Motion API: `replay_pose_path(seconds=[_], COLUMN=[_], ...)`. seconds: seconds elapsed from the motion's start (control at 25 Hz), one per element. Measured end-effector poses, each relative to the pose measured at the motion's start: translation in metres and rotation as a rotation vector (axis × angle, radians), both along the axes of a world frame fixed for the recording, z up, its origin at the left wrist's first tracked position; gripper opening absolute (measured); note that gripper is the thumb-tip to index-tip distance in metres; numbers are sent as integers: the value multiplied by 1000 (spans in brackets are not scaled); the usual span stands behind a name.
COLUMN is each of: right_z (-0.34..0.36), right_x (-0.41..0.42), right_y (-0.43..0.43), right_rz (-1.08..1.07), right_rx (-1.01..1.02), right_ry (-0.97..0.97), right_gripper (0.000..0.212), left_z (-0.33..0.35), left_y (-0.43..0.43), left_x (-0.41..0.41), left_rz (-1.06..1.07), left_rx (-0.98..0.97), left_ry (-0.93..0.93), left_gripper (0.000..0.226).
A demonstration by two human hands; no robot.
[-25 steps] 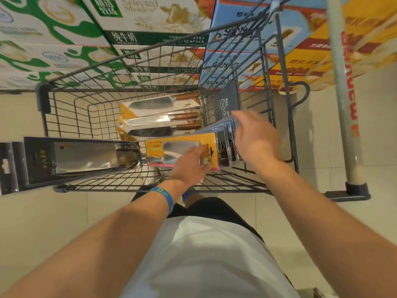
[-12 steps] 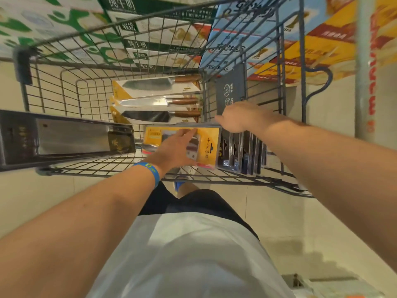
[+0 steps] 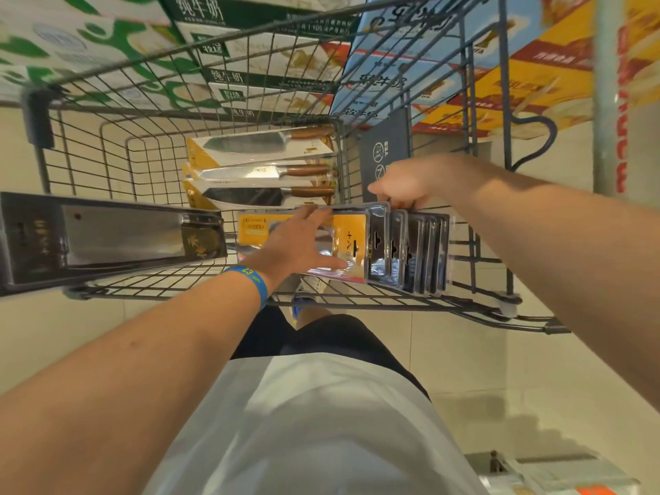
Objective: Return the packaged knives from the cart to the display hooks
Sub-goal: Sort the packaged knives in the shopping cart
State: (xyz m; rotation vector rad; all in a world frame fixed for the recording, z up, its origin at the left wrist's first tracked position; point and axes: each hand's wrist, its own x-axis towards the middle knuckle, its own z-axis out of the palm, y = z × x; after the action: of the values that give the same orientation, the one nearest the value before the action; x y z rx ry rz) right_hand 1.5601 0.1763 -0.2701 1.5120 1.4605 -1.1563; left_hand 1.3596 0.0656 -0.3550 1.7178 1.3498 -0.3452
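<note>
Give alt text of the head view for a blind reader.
A person's right hand pinches the top of a row of clear knife packs standing in a wire shopping cart, while the left hand rests on a yellow knife pack beside them. Three packaged wood-handled knives lie deeper in the cart, a boxed cleaver at left.

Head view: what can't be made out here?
Head view, the only one:
- Right hand: fingers curl behind the tops of the blister packs; grip unclear.
- Yellow pack contents: covered by the left hand.
- Boxed cleaver: cut off by the left edge.
- Pack count: overlapping, glare.
- Display hooks: out of frame.
</note>
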Motion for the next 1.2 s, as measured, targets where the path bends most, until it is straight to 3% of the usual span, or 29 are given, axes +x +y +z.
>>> replay_pose_path(seconds=[0.16, 0.32, 0.56, 0.72, 0.88, 1.0, 1.04, 1.12, 1.2], right_z=[-16, -44, -117, -168, -196, -202, -203, -210, -220], right_x=[-5, -45, -119, -158, -164, -162, -161, -158, -161], right_y=[-1, 0, 24, 12, -25, -12, -2, 26, 43], right_rz=[40, 3, 233, 319, 224, 162, 160, 193, 272], right_rx=[269, 310, 208, -76, -223, -328, -254, 118, 346], right_ry=[105, 219, 178, 67, -150, -38, 20, -8, -38], right_gripper=[63, 54, 40, 60, 90, 94, 86, 66, 75], left_z=[0, -7, -55, -90, -119, -142, -148, -159, -170], left_y=[-3, -11, 5, 30, 59, 74, 73, 69, 69], left_x=[-8, -42, -108, -134, -140, -134, -133, -135, -137], left_rz=[124, 266, 419, 340, 511, 606, 602, 700, 1068], left_rx=[-1, -53, -150, -97, -237, -380, -390, -405, -419], left_ry=[-38, 6, 61, 81, 141, 195, 184, 129, 30], left_gripper=[109, 87, 55, 46, 35, 36, 39, 40, 38])
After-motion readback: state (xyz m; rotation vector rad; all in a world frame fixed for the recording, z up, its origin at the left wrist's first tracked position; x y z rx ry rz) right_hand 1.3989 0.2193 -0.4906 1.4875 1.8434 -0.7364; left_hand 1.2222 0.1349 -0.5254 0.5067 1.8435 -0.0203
